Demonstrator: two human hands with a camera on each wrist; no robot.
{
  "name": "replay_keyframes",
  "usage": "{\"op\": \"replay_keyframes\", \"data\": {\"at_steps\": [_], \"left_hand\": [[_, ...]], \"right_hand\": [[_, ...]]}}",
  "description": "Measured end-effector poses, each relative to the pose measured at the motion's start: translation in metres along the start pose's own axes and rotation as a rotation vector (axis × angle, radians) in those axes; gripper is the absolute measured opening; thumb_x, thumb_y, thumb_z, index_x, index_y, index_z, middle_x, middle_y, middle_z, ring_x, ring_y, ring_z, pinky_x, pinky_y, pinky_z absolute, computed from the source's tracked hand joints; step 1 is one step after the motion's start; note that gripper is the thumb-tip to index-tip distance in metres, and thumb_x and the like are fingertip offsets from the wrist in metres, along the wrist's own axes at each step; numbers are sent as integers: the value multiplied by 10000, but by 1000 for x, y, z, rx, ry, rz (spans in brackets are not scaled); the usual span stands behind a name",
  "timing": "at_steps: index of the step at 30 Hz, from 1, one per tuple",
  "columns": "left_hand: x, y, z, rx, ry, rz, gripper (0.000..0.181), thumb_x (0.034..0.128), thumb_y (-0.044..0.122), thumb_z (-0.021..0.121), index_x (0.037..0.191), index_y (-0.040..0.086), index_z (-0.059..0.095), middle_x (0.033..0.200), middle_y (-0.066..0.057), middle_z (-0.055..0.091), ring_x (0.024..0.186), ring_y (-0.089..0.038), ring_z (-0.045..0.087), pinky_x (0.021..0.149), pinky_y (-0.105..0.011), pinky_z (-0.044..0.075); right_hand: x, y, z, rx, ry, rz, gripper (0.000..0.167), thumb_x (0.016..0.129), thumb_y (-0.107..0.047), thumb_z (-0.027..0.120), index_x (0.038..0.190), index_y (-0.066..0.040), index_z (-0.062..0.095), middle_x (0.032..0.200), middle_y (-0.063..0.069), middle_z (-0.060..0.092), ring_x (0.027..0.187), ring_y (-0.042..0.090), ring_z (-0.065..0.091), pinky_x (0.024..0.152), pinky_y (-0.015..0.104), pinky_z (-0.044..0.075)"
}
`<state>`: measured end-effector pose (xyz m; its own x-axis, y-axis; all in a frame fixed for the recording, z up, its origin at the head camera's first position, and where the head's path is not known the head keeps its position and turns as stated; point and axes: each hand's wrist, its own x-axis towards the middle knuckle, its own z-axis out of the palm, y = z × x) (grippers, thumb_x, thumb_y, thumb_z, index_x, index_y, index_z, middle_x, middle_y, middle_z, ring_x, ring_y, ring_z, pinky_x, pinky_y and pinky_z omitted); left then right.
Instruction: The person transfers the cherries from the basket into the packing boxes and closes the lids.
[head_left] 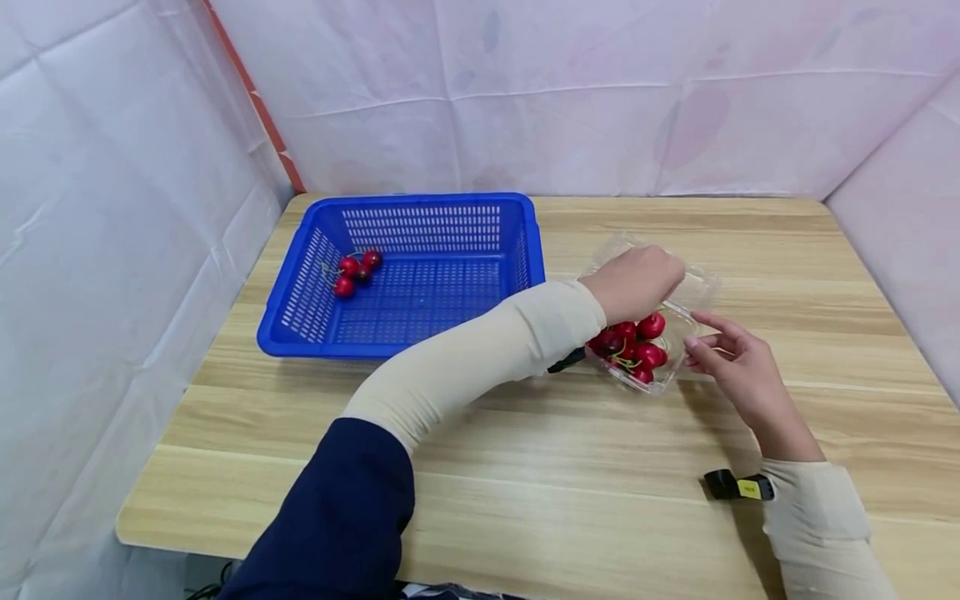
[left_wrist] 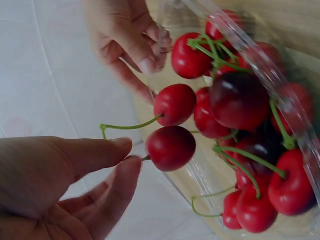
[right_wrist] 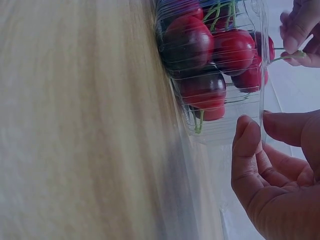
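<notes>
My left hand (head_left: 637,283) pinches a green stem between thumb and forefinger. From that stem hangs a pair of cherries, the nearer dark red cherry (left_wrist: 171,148) beside a brighter one (left_wrist: 175,103), over the clear plastic box (head_left: 657,389). Inside the box lies a pile of red and dark cherries (head_left: 647,356) with green stems. At the box's right side, my right hand (head_left: 738,367) grips the rim between thumb and fingers. The box's hinged clear lid (head_left: 697,287) is folded back behind it, partly hidden by the left hand.
A blue slotted basket (head_left: 420,200) stands to the left, with several cherries (head_left: 348,267) at its left end. Both stand on a wood-grain table (head_left: 540,500). Pale cloth walls (head_left: 555,142) border the table at the back and sides.
</notes>
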<state>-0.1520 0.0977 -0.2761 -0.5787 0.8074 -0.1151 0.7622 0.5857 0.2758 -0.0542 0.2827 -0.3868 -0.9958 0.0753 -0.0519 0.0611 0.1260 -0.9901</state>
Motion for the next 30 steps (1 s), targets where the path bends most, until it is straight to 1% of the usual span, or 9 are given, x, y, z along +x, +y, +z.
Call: {"op": "replay_keyframes", "data": {"at_steps": [3, 5, 11, 15, 18, 20, 22, 26, 30], "left_hand": [[-2, -2, 1, -12, 2, 19, 156, 993, 70, 434, 935, 125, 569, 853, 36, 534, 785, -91, 480, 708, -174, 383], [-4, -3, 2, 7, -13, 30, 158, 990, 69, 436, 970, 120, 584, 879, 33, 559, 797, -92, 498, 721, -176, 391], [-11, -3, 4, 60, -106, 29, 171, 1006, 162, 459, 1075, 130, 612, 962, 31, 623, 875, -93, 532, 770, -181, 408], [-12, 0, 8, 112, -215, 9, 158, 972, 164, 530, 1115, 155, 596, 1010, 41, 620, 917, -99, 521, 799, -185, 407], [-15, 3, 9, 153, -318, -15, 272, 918, 154, 607, 1185, 200, 576, 1100, 51, 613, 963, -102, 516, 845, -199, 417], [-16, 3, 8, 179, -341, -13, 318, 891, 143, 637, 1195, 218, 591, 1117, 58, 619, 973, -103, 516, 850, -208, 422], [-18, 2, 5, 188, -313, -16, 278, 892, 131, 628, 1155, 218, 611, 1077, 65, 620, 943, -97, 515, 812, -216, 431], [-22, -5, -2, 162, -206, 6, 112, 911, 135, 589, 1003, 184, 630, 921, 78, 595, 854, -82, 505, 718, -219, 415], [-30, -17, -18, 116, -109, 31, 38, 926, 194, 571, 935, 183, 606, 879, 80, 569, 838, -67, 508, 701, -216, 418]], "right_hand": [[0, -1, 0, -13, 2, -2, 431, 917, -55, 617, 1333, -36, 506, 841, -43, 681, 693, 37, 665, 636, 182, 541], [0, -1, 0, -13, 1, -5, 433, 917, -51, 617, 1334, -34, 504, 840, -42, 681, 693, 38, 665, 636, 182, 541], [0, -1, -1, -29, 1, -2, 441, 915, -64, 623, 1338, -37, 501, 840, -40, 681, 692, 40, 665, 634, 182, 541], [0, -1, -1, -47, 5, -4, 438, 918, -71, 621, 1339, -40, 504, 837, -44, 679, 689, 40, 663, 631, 179, 540], [-1, -1, 0, -45, 7, -4, 424, 920, -62, 616, 1329, -44, 509, 832, -48, 679, 683, 40, 662, 627, 177, 539], [-1, -1, 0, -39, 7, -6, 425, 920, -50, 612, 1332, -43, 508, 831, -50, 681, 682, 42, 662, 626, 176, 538], [-1, -2, 0, -28, 7, -5, 416, 920, -40, 609, 1324, -51, 511, 830, -51, 682, 681, 43, 662, 625, 175, 538], [-1, -1, -1, -26, 5, -5, 416, 920, -28, 604, 1325, -54, 510, 829, -54, 684, 683, 45, 659, 627, 174, 537], [-1, -2, 0, -72, 7, -2, 447, 923, -57, 610, 1352, -28, 490, 834, -63, 682, 689, 39, 662, 633, 173, 537]]}}
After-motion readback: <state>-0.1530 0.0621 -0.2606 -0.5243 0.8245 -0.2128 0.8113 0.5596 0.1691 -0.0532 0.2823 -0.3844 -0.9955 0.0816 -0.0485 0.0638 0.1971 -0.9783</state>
